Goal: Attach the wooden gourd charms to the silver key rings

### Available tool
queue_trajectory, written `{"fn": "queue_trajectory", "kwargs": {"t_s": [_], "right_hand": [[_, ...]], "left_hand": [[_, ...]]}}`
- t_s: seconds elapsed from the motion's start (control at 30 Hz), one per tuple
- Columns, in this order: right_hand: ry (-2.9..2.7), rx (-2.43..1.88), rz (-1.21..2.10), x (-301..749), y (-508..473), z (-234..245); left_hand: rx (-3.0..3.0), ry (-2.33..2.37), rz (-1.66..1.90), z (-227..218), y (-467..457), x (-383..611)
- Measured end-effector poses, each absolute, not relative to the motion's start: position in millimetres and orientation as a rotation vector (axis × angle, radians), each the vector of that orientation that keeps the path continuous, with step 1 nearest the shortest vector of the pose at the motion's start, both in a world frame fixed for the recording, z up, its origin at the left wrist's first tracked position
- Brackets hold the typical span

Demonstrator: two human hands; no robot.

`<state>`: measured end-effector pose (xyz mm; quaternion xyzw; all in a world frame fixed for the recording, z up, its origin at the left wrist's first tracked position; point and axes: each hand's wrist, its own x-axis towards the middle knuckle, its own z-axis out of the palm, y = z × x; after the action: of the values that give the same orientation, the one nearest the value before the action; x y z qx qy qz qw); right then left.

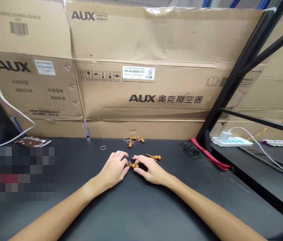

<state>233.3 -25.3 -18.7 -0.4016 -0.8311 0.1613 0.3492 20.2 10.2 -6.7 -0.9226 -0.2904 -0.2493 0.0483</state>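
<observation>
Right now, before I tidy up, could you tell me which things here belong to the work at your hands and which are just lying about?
Belonging: left hand and right hand on a gourd charm with a metal ring; a second gourd charm; a cluster of gourd charms; a loose ring.
Lying about: black rings, a red strap, a white power strip, AUX cartons.

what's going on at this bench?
A person sits at a black tabletop, their left hand and right hand holding a small brown gourd-shaped charm with a metal ring between them. A second gourd charm lies just past the right hand, and more lie clustered farther back.
</observation>
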Motion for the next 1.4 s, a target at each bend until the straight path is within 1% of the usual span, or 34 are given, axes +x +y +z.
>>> {"fn": "queue_trajectory", "kwargs": {"t_s": [0.3,0.5,0.73,0.93,1.13,1.4], "right_hand": [[-2.025,-1.144,0.37,232.7,-20.3,-21.9],[-2.008,-1.274,0.264,234.5,-16.4,-24.4],[-2.012,-1.354,0.211,234.1,-17.5,-26.0],[-2.036,-1.284,0.242,233.6,-17.9,-24.7],[-2.048,-1.136,0.312,232.9,-22.6,-18.8],[-2.074,-1.031,0.373,231.2,-27.4,-16.0]], "left_hand": [[-2.679,-0.707,-0.598,-6.5,9.3,24.2],[-2.83,-0.759,-0.763,-6.9,12.4,22.3],[-3.068,-0.741,-0.848,-5.0,14.7,17.9],[-3.144,-0.676,-0.818,-1.9,11.1,17.9],[-3.0,-0.825,-0.808,-0.5,8.6,18.0],[-2.867,-0.755,-0.777,0.4,6.0,20.1]]}}
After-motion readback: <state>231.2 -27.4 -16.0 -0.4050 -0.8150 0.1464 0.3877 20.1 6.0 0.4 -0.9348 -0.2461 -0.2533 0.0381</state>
